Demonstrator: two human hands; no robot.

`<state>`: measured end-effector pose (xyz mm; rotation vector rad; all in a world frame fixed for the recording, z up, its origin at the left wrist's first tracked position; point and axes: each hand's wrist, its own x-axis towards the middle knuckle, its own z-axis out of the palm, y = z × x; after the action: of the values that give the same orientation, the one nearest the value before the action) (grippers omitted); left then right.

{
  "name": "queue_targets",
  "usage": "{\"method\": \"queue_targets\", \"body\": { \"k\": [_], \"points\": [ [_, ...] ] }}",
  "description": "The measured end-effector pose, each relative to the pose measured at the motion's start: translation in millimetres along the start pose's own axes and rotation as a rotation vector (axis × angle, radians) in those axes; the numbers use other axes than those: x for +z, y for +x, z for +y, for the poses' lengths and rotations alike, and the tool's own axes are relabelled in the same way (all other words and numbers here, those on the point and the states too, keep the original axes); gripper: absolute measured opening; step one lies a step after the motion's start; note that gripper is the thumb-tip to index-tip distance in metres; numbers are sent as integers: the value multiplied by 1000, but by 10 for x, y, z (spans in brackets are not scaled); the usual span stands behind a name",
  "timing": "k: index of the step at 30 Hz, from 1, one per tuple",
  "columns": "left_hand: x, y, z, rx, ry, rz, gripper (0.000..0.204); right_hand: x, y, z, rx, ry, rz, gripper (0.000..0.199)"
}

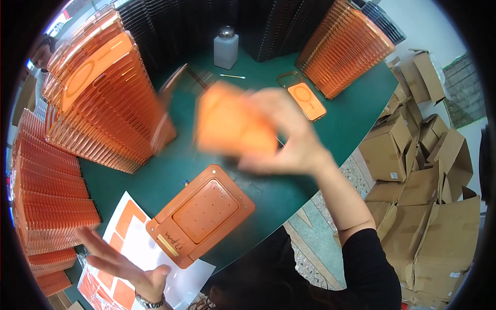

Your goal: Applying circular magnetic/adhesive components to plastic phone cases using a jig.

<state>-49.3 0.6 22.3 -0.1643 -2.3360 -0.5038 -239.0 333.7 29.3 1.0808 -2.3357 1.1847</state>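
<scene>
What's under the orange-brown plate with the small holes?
The plate overlaps the white sheet at its lower-left end; green tabletop shows around the rest. Whatever lies fully beneath is covered.

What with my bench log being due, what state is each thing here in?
Orange item: blurred, held in right hand
Left hand: open
Orange-brown fixture: flat, recess empty
Bottle: upright, top on
Swab: lying flat
Orange case: lying flat
White sheet: partly covered
Orange stacks: standing
Cardboard boxes: several open
</scene>
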Motion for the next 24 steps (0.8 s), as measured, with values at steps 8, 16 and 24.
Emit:
{"method": "queue_targets", "body": {
  "k": [8,16,24],
  "points": [
    [-210,-835,45,-452,67,-104,87,-459,-448,1315,798,-730,149,77],
    [-431,-1331,4,-596,169,-214,80,-540,-652,1182,839,-781,23,73],
    [-832,-1747,94,-766,42,-319,91,-412,-928,1057,751,-779,3,80]
  ]
}}
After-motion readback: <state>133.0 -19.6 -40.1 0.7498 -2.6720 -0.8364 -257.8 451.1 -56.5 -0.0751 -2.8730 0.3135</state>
